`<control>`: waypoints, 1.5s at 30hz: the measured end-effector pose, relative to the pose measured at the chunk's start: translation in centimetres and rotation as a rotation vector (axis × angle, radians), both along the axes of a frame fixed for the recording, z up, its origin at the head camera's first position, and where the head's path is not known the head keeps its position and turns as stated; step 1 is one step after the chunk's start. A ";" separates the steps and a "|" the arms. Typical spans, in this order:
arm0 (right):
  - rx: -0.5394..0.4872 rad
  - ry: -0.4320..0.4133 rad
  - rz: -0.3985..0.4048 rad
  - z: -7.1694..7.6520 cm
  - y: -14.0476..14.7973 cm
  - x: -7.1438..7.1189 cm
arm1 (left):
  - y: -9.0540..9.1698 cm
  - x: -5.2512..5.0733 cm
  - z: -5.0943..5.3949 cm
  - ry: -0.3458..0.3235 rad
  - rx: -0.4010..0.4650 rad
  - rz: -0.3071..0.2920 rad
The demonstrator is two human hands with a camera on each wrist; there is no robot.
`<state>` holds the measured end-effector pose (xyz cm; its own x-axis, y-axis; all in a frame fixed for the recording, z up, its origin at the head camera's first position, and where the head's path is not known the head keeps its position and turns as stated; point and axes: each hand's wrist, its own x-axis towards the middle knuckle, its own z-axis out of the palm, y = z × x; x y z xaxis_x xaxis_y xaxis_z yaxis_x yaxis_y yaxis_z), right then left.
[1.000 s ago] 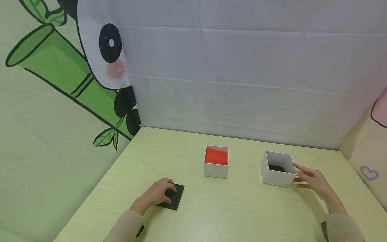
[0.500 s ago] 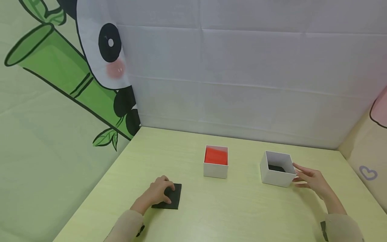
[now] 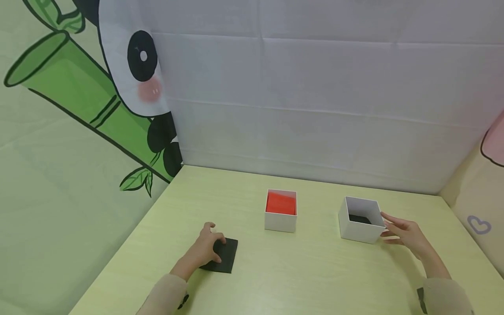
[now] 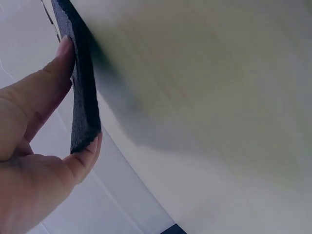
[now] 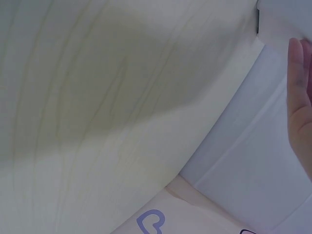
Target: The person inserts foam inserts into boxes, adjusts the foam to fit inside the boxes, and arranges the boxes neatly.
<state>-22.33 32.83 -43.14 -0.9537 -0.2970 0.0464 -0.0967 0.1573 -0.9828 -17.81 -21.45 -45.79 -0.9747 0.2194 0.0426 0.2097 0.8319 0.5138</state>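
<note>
My left hand (image 3: pixel 202 246) holds a thin, square black foam pad (image 3: pixel 226 256) over the table's left half. In the left wrist view the thumb lies against one face of the pad (image 4: pixel 85 92) and a finger curls at its lower edge. A shadow beside it shows the pad off the tabletop. My right hand (image 3: pixel 407 236) rests its extended fingertips on the right side of a white open box (image 3: pixel 358 232). A black piece (image 3: pixel 360 219) lies inside that box. In the right wrist view only part of the hand (image 5: pixel 300 102) shows, beside the box's wall.
A smaller white box (image 3: pixel 280 222) with a red piece (image 3: pixel 281 204) inside stands left of the other box. The pale wooden table (image 3: pixel 307 271) backs onto a white cloth wall (image 3: pixel 315 109). A printed green sheet (image 3: pixel 59 218) hangs at the left.
The black pad has shifted and turned slightly in my left hand, and one or more fingers have lifted and spread away from it. My right hand and both boxes stay put.
</note>
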 end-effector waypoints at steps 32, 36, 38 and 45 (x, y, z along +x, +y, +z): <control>0.007 0.001 -0.005 0.0 -0.1 0.1 | 0.3 0.0 1.4 0.026 0.120 -0.028; 0.006 -0.001 -0.008 0.0 -0.1 0.1 | 0.3 -0.1 1.5 0.065 0.203 -0.018; 0.007 -0.002 -0.009 0.1 -0.2 0.2 | 0.3 -0.1 1.6 0.071 0.241 -0.006; 0.019 -0.011 -0.024 0.4 -0.4 0.3 | 0.4 -0.1 1.9 -0.020 0.372 -0.040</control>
